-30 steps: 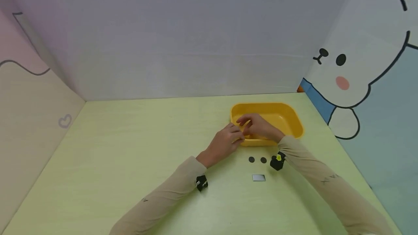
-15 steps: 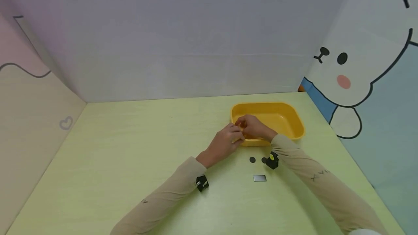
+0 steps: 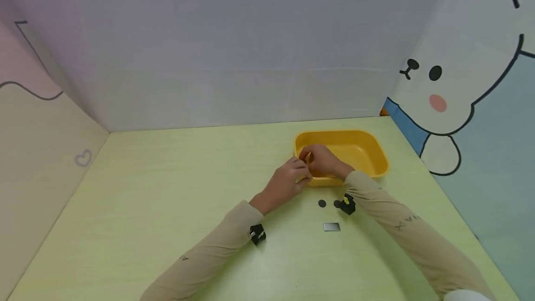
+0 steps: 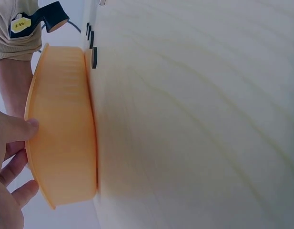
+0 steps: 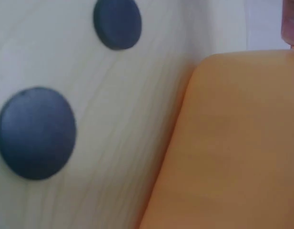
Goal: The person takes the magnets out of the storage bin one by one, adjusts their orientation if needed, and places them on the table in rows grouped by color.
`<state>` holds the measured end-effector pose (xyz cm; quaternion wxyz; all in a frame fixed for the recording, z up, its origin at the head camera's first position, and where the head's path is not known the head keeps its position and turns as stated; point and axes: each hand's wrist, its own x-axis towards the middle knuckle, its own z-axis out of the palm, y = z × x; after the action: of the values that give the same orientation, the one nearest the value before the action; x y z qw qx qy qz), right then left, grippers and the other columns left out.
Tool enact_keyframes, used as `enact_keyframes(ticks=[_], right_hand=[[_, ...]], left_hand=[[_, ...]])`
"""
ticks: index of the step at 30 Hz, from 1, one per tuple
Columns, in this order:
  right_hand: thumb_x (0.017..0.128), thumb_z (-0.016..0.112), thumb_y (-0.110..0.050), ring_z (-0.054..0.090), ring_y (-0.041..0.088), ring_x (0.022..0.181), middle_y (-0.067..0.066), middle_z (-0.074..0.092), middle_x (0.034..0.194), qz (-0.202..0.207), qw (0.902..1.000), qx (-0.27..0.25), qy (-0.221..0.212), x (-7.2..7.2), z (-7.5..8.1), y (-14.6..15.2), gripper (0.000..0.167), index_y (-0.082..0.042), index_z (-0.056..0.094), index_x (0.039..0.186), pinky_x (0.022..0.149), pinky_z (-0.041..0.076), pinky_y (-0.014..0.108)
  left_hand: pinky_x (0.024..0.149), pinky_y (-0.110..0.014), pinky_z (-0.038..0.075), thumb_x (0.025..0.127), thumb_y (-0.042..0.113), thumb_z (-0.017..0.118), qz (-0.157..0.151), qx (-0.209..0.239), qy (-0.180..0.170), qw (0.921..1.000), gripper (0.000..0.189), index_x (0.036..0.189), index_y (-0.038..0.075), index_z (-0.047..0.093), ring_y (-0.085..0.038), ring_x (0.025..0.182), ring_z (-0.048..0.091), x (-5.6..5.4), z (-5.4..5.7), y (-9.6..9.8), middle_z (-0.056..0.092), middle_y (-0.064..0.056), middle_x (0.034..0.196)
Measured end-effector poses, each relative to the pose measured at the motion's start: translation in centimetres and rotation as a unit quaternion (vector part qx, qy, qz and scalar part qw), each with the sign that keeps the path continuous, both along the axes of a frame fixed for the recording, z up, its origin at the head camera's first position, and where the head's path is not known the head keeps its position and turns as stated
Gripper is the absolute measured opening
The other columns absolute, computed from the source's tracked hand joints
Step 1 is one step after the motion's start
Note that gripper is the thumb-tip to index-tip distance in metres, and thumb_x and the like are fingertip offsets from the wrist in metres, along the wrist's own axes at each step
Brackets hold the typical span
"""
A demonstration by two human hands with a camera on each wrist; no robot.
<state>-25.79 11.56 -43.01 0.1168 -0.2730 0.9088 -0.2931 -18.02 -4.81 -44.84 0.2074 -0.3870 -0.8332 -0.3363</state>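
A yellow plastic tray [image 3: 368, 152] stands toward the right rear of the table. My left hand [image 3: 286, 182] grips its near left corner; in the left wrist view the thumb [image 4: 30, 126] lies against the outside of the rim, the other fingers beside it. My right hand [image 3: 322, 160] reaches over the tray's left part with its fingers bent down, close to the left fingertips. What its fingertips touch is hidden, so I cannot tell whether it holds anything. In the right wrist view the tray's outer wall [image 5: 232, 143] fills the right side.
Flat black discs [image 3: 322, 203] lie in a row on the table in front of the tray, with one disc [image 5: 37, 133] large in the right wrist view. A small silvery rectangular piece [image 3: 331, 227] sits nearer me. Printed cloth walls surround the table.
My right hand has shifted slightly left over the tray, its fingers drawing closer to the left hand and bending more. The left hand and the tray stay in place.
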Motion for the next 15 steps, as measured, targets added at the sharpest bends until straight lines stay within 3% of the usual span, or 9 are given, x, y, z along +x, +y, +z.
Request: enact_keyframes(ticks=[7, 15], right_hand=[[0.081, 0.066, 0.002, 0.056, 0.022, 0.075, 0.007, 0.064, 0.086, 0.017, 0.9992, 0.027, -0.025, -0.42, 0.25, -0.26, 0.012, -0.002, 0.067, 0.091, 0.069, 0.051, 0.030], [0.081, 0.068, -0.011, 0.054, 0.021, 0.077, 0.005, 0.062, 0.084, 0.017, 0.9958, 0.081, -0.040, -0.89, 0.30, 0.41, 0.013, -0.003, 0.064, 0.091, 0.072, 0.048, 0.033]], left_hand=[[0.083, -0.021, 0.046, 0.078, 0.004, 0.076, 0.000, 0.005, -0.003, 1.0000, 0.007, 0.083, 0.006, 0.073, -0.015, 0.088, 0.052, -0.11, -0.29, -0.01, 0.067, -0.002, 0.091], [0.083, -0.021, 0.046, 0.080, 0.005, 0.075, -0.001, -0.010, 0.002, 0.9999, 0.005, 0.084, 0.006, 0.073, -0.016, 0.089, 0.053, 0.06, 0.25, -0.04, 0.067, -0.002, 0.091]])
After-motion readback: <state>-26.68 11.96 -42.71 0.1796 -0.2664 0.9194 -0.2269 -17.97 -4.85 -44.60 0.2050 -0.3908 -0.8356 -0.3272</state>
